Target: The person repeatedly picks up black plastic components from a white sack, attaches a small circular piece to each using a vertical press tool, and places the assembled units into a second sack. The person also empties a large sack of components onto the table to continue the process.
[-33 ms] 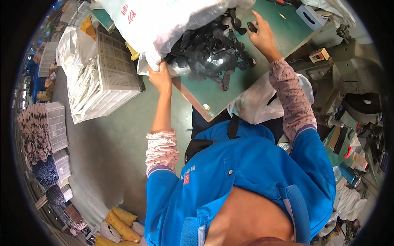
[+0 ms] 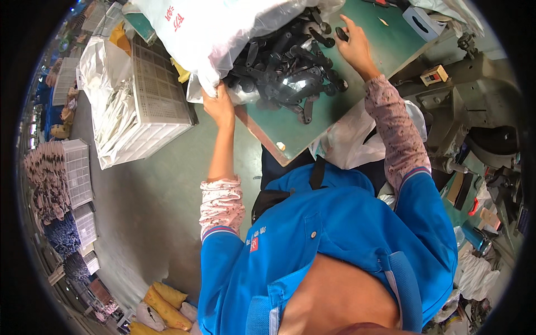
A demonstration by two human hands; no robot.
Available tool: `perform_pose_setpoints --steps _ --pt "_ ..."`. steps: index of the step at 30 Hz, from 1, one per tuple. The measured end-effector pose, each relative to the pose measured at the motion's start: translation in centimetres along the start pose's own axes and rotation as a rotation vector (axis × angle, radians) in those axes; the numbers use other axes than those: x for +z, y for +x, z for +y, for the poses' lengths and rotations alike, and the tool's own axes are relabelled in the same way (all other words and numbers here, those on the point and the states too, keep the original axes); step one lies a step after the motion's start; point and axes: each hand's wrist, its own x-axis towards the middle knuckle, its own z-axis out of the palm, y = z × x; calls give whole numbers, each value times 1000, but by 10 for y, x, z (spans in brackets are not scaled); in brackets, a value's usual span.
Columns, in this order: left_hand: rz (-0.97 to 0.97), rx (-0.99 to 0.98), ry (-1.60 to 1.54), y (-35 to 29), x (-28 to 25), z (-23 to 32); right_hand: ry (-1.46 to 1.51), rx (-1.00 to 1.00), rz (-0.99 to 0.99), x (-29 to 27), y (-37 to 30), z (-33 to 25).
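Note:
A big white woven plastic sack (image 2: 201,33) with a clear liner lies on the green tabletop, its mouth turned to the right. Out of it spills a heap of small black plastic parts (image 2: 285,78), arm-shaped with round ends. My left hand (image 2: 219,106) is closed on the sack's lower corner, beside the heap. To the right of the pile, my right hand (image 2: 357,51) has its index finger stretched out. One black plastic part (image 2: 341,34) shows its round end between thumb and fingers; the rest of it is hidden.
The green table (image 2: 282,134) has a wooden edge with its corner toward me. A white crate (image 2: 162,95) of white sacks stands at left. A white box (image 2: 423,23) sits at the table's far right; a grey metal machine (image 2: 446,111) is beside it. Yellow sacks (image 2: 167,307) lie on the floor.
My right hand has shifted very slightly left. A few black parts near the sack's mouth have moved a little. My left hand keeps its hold on the sack.

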Motion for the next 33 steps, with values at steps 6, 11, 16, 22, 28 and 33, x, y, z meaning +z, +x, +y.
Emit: perform_pose_setpoints --steps 6,11,16,22,28,33 --pt "-28 5 -83 -4 1 4 70 190 37 29 41 48" --pt "-35 -102 -124 -4 -1 -7 32 -113 145 26 106 15" --pt "-94 -258 -205 -3 -10 21 239 142 -181 26 135 9" --pt "-63 -409 -501 -11 -12 37 80 127 -160 21 113 22" --pt "-255 -448 -578 -39 -15 41 297 232 -202 -13 99 21" --pt "57 598 218 -27 -23 70 295 101 -118 -41 90 8"
